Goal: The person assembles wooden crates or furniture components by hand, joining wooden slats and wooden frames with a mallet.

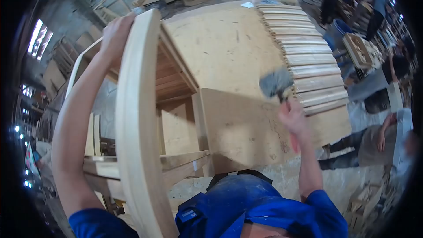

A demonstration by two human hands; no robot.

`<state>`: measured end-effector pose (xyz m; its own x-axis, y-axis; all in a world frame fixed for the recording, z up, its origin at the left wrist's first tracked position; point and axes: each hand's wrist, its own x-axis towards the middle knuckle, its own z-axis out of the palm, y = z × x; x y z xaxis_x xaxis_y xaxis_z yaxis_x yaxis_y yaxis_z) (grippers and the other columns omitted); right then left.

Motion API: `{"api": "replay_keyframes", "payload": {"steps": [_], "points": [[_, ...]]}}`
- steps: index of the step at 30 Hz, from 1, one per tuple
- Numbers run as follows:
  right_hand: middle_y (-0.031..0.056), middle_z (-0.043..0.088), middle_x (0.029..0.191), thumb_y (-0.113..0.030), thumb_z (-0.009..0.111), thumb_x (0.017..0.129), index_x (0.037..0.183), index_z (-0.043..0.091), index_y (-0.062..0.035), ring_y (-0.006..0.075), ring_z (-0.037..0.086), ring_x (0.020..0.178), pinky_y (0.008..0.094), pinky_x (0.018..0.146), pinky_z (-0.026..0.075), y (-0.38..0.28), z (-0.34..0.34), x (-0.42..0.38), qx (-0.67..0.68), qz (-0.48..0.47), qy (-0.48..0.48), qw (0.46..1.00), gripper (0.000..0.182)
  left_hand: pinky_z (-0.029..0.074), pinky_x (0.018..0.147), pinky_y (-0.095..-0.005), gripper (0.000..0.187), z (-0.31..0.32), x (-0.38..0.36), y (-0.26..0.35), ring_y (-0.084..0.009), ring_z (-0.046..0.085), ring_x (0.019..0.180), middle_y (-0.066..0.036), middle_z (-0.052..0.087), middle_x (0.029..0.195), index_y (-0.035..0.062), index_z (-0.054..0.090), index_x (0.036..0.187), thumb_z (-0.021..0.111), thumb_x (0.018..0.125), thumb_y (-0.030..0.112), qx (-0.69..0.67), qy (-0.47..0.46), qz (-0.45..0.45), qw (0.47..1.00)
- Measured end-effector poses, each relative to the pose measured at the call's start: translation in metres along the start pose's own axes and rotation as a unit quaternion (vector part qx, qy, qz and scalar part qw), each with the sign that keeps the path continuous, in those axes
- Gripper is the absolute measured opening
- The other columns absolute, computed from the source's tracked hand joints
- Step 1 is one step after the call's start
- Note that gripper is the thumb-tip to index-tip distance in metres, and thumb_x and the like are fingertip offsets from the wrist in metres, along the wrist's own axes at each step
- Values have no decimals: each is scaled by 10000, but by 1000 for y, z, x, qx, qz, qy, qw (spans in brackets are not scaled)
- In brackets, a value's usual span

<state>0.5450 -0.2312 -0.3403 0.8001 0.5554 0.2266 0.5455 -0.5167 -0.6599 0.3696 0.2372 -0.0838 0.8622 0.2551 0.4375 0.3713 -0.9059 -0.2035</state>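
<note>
A pale wooden frame with a thick rounded rail stands upright at the left of the workbench. My left hand grips the far upper end of this rail, its fingers wrapped over the edge. My right hand is closed round the handle of a mallet, raised over the bench. The mallet's dark, blurred head points to the far left of that hand, near the row of slats. Behind the thick rail, slatted boards show inside the frame.
Several pale slats lie side by side on the plywood bench top. Co-workers are bent over at the upper right, and another person stands at the right edge. A blue bin stands beyond the slats.
</note>
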Motion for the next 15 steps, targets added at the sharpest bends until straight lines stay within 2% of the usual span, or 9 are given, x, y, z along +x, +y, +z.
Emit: {"api": "replay_keyframes", "payload": {"steps": [1,2,3,5,6,8,9,12,15], "points": [[196,605,796,-125,655,834,905,575,6,297,617,713,398,653,479,-58,-33,33,89,9,-29,996,169,493,782,-522,215,-2,0,4,-439,631,951,-220,674,947,63,598,1003,578,869,229,1,-5,14,1000],[152,596,790,-130,683,864,1022,571,16,230,585,661,387,624,475,-107,-50,59,215,-59,11,975,242,491,775,-527,234,-6,0,10,-446,632,930,-220,670,913,57,591,983,609,847,247,-9,2,15,1000],[129,582,776,-140,674,900,1156,544,3,195,554,627,356,606,473,-141,-68,92,229,-168,20,958,320,489,767,-532,259,-8,-1,13,-453,632,908,-220,666,880,51,585,963,639,826,264,-22,9,19,1000],[66,559,744,-144,649,931,1231,538,-18,139,536,594,327,562,481,-224,-101,123,219,-227,8,949,345,487,751,-535,283,-2,2,7,-457,632,880,-223,659,843,45,574,929,668,802,280,-18,18,21,999],[17,541,713,-168,652,944,1223,563,-18,95,532,597,305,542,486,-248,-98,141,227,-340,51,911,329,487,745,-535,283,2,3,3,-458,630,878,-225,659,845,45,573,925,672,801,279,-23,8,13,1000],[167,601,772,-84,628,870,1118,556,2,303,634,714,418,686,527,-275,-71,176,83,-481,9,873,272,497,728,-530,293,1,3,4,-453,634,867,-225,661,848,47,601,954,686,794,278,-36,13,17,999],[215,654,926,-52,583,836,1080,558,7,399,651,881,464,791,519,-299,-70,169,-74,-433,-79,895,252,497,728,-530,293,3,-1,2,-453,634,867,-225,661,848,47,601,954,686,794,278,-32,11,9,999],[209,669,982,-36,538,842,1070,568,2,392,664,945,467,807,522,-325,-65,183,-161,-442,-86,878,233,515,718,-517,345,4,-2,-2,-428,657,846,-212,678,873,57,654,1057,686,795,280,-19,65,101,993],[235,680,928,-42,595,767,1020,639,8,346,681,969,478,831,535,-334,-84,183,-20,-436,-7,900,262,511,720,-518,330,6,1,-3,-424,657,820,-208,680,865,24,627,986,696,783,275,-22,19,31,999]]}}
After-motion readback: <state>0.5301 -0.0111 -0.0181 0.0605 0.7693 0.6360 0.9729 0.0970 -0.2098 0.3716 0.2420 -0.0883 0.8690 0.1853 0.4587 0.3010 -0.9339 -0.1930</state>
